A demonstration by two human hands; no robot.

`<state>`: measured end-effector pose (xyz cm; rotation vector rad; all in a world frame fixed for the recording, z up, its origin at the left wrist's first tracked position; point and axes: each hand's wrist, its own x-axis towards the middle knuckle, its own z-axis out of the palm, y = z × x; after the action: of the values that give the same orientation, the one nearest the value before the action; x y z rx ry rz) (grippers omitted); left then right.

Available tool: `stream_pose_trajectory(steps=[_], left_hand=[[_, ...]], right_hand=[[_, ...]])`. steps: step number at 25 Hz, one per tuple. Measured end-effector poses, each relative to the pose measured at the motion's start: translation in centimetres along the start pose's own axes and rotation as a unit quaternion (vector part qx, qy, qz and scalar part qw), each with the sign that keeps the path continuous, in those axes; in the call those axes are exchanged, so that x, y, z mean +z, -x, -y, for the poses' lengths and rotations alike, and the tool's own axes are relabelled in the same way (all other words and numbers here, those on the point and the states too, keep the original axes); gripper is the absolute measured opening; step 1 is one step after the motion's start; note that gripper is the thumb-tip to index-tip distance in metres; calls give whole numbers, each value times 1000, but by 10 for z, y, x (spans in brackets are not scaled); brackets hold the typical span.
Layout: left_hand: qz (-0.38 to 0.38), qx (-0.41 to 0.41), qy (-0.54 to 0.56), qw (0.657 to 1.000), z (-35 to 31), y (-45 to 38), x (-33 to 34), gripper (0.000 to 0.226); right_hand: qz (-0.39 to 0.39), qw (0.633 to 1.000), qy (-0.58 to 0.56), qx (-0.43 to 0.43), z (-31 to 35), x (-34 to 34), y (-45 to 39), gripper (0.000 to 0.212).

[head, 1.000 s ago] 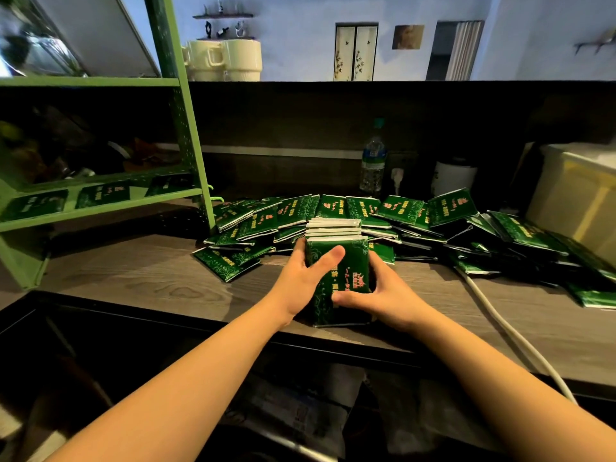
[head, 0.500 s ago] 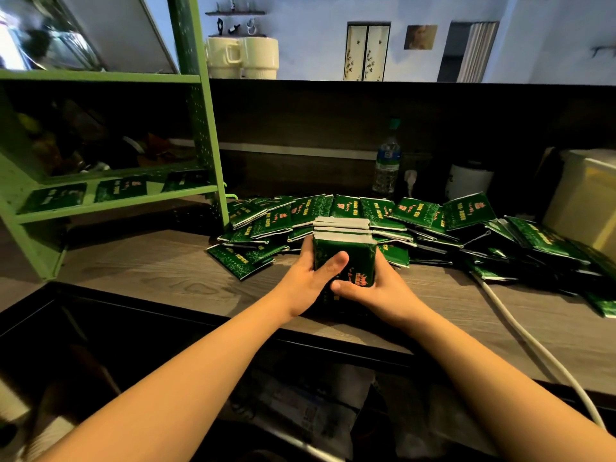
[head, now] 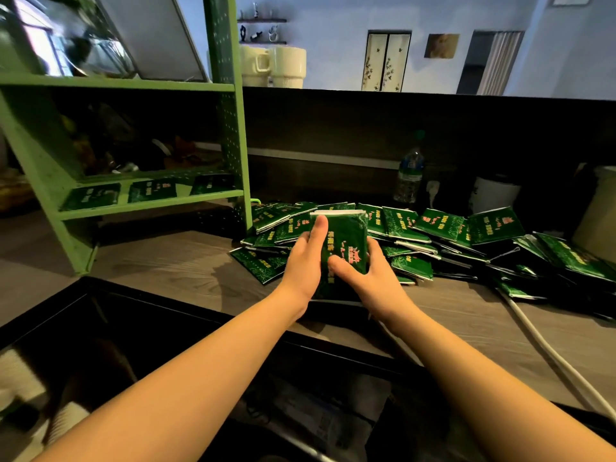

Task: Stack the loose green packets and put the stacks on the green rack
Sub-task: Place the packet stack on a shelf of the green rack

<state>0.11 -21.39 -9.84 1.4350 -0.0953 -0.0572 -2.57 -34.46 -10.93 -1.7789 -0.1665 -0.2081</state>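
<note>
A stack of green packets (head: 346,238) stands upright near the front edge of the wooden counter, its printed face toward me. My left hand (head: 305,261) grips its left side, thumb up along the face. On the stack's right side, my right hand (head: 366,275) holds it with the thumb across the lower front. Behind lies a spread of loose green packets (head: 443,228). The green rack (head: 150,195) stands at the left, and its lower shelf carries three flat packets (head: 91,196).
A water bottle (head: 409,175), a white jar (head: 493,195) and a cream bin (head: 596,218) stand at the back right. A white hose (head: 546,351) runs over the counter's right front. Two mugs (head: 273,66) sit on the dark ledge. A dark sink basin (head: 133,361) lies below me.
The stack has tipped so its printed face shows more and its top edges less. Both hands slid along it; my left thumb now points up. The view shifted left toward the rack.
</note>
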Motion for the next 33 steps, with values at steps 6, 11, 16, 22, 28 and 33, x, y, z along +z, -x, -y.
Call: stream_pose_trajectory(steps=[6,11,16,22,28,33], left_hand=[[-10,-2,32,999,-31,-8,-48,78],[-65,31,33,997,-45,-13,-92,37],[-112,59,7,992,-71,-19,-143,47],[-202,147,-2,968,-88,-18,-210,51],[-336,213,-90,913,-98,-14,-271,39],[-439,303,-111,839,-91,-7,-314,24]], right_hand=[[38,999,-28,-13,30,44,-21,68],[64,997,-47,-5,49,89,-43,60],[80,994,-72,23,77,138,-71,54],[101,983,-141,66,110,200,-107,73],[171,963,-180,105,134,255,-132,72],[135,973,-163,88,155,292,-151,90]])
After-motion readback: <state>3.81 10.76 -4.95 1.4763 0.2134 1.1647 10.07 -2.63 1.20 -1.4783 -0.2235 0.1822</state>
